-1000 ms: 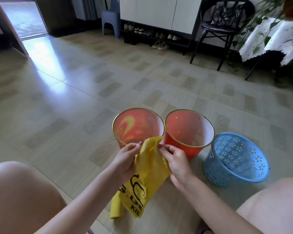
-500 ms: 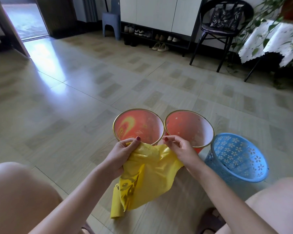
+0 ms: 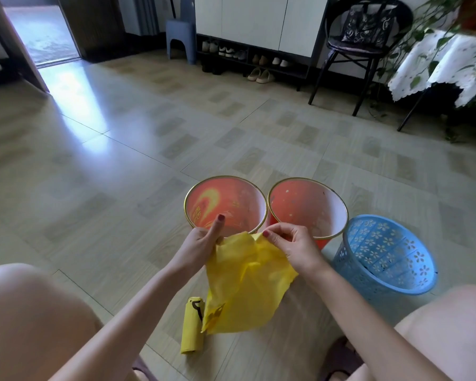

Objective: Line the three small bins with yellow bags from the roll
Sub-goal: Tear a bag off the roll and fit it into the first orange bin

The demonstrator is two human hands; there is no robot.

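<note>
- The left hand [image 3: 201, 244] is gripping the upper left edge of the yellow bag [image 3: 248, 284], fingers curled round the plastic and the thumb sticking up straight over it.
- The right hand [image 3: 291, 244] is pinching the bag's top edge between thumb and fingertips, just beside the left hand (the two grips are sitting close together along the same edge).
- The bag is hanging down from both hands, crumpled and part spread, with its lower corner touching or nearly touching the floor [image 3: 121, 160]; whether its mouth is open cannot be told.
- The roll of yellow bags [image 3: 190, 327] is lying on the floor just beside the bag's lower left corner, between the person's knees.
- The left red bin [image 3: 226, 200], gold-rimmed, is standing upright right behind the left hand, with no liner in it.
- The second red bin [image 3: 308, 204] is standing beside it, rims nearly touching, behind the right hand, also unlined.
- The blue bin [image 3: 385, 255], pierced with a flower pattern, is leaning to the right of the red pair, also bare inside.
- Further back, a black chair [image 3: 366, 45] and a shoe rack [image 3: 248, 57] are standing along the wall.
</note>
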